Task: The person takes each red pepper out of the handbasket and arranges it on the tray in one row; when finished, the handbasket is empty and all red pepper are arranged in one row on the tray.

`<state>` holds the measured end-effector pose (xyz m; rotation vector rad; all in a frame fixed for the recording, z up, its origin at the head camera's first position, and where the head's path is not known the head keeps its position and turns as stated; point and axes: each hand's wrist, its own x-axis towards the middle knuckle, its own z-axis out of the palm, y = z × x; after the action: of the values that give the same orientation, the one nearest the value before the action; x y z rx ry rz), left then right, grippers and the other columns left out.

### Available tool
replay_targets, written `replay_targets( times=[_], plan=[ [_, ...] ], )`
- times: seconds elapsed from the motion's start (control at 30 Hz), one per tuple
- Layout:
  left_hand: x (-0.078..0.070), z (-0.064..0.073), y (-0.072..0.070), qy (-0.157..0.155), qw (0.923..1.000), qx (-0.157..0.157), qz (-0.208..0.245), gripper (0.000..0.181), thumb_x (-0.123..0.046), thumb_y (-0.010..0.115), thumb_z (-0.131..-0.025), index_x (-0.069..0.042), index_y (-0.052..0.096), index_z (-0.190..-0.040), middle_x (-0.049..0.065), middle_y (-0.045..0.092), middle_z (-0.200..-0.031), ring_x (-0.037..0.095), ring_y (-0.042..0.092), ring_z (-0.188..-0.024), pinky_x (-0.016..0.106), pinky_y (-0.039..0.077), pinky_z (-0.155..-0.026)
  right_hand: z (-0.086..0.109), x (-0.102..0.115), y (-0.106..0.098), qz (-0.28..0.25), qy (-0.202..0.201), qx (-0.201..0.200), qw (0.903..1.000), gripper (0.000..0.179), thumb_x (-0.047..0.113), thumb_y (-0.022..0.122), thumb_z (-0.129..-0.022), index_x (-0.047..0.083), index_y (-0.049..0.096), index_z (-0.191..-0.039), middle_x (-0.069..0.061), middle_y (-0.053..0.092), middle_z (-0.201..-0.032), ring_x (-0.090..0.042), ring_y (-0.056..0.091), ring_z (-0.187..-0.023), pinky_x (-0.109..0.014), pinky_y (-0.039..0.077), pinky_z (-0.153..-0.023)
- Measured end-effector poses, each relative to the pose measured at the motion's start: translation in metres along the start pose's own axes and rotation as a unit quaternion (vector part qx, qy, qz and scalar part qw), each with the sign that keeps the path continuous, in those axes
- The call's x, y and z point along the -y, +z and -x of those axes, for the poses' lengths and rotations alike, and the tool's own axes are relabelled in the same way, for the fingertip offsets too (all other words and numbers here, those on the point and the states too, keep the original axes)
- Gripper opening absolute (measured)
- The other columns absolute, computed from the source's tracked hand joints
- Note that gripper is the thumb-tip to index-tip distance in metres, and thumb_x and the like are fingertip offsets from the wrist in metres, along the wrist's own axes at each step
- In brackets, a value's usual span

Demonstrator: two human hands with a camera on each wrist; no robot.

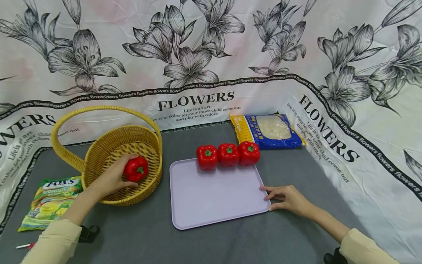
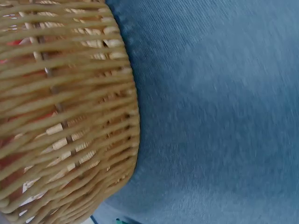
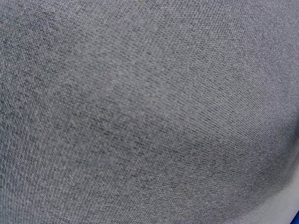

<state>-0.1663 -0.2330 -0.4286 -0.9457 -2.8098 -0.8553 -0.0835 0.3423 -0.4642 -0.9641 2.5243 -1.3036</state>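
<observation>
Inside the yellow wicker basket [image 1: 155,183], my left hand [image 1: 113,176] grips a red bell pepper [image 1: 136,169] with its green stem toward the right. In the left wrist view the basket's woven side [image 2: 70,102] hides that hand, and bits of red show through the gaps. My right hand [image 1: 290,200] holds the lilac tray [image 1: 217,198] at its near right corner, fingers on the rim and thumb at the corner. A row of three red bell peppers [image 1: 228,154] lies along the tray's far edge. The right wrist view shows mostly grey cloth.
Behind the tray's far right corner lies a blue and yellow pasta bag [image 1: 268,131]. A green and yellow candy bag [image 1: 49,205] sits left of the basket, whose tall handle [image 1: 105,108] arches over its far side. Floral cloth [image 1: 194,102] hangs behind the grey table [image 1: 138,234].
</observation>
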Motion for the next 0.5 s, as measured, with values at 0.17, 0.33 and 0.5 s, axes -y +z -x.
replay_targets(
  times=[0.17, 0.33, 0.5],
  plan=[
    [0.003, -0.002, 0.001, 0.001, 0.9996, -0.027, -0.009, 0.089, -0.014, 0.089, -0.065, 0.002, 0.041, -0.138, 0.028, 0.046, -0.135, 0.048, 0.050, -0.115, 0.062, 0.048, -0.085, 0.000, 0.000, 0.000, -0.001, 0.007, 0.002, 1.0000, 0.024, 0.014, 0.080, -0.075, 0.006, 0.073, -0.097, -0.028, 0.057, -0.123, -0.013, 0.059, -0.113, -0.015, 0.050, -0.084],
    [0.006, 0.000, -0.002, -0.054, 0.9978, -0.024, 0.030, 0.085, -0.026, 0.085, -0.074, -0.008, 0.040, -0.143, 0.025, 0.049, -0.134, 0.046, 0.051, -0.116, 0.061, 0.049, -0.084, -0.001, -0.001, 0.000, -0.004, 0.005, 0.003, 1.0000, 0.025, 0.013, 0.080, -0.075, 0.005, 0.073, -0.097, -0.028, 0.057, -0.124, -0.014, 0.060, -0.113, -0.016, 0.050, -0.085],
    [0.004, 0.001, -0.009, -0.144, 0.9848, 0.001, 0.097, 0.080, -0.030, 0.070, -0.088, 0.000, 0.025, -0.146, 0.029, 0.041, -0.136, 0.046, 0.045, -0.121, 0.062, 0.043, -0.092, 0.000, 0.000, 0.000, -0.001, 0.009, 0.004, 1.0000, 0.024, 0.013, 0.080, -0.075, 0.006, 0.073, -0.097, -0.026, 0.058, -0.124, -0.014, 0.058, -0.115, -0.015, 0.050, -0.085]
  ],
)
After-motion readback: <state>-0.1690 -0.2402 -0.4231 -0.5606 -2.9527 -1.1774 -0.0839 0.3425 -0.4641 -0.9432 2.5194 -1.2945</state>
